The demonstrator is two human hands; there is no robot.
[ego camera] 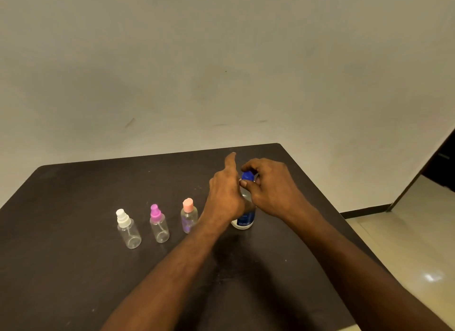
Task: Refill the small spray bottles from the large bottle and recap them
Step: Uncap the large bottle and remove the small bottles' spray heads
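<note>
**Bare forearms, nothing worn**

Two arms enter from the near edge, both uncovered from the edge of view to the fingertips; no sleeve or cuff shows. The left hand (225, 195) and the right hand (273, 190) carry no glove. Short fingernails show on the right hand's fingers (243, 183). The wrists look free of any watch or band, though the dim light and soft focus make a thin ring or thread hard to rule out.
</note>
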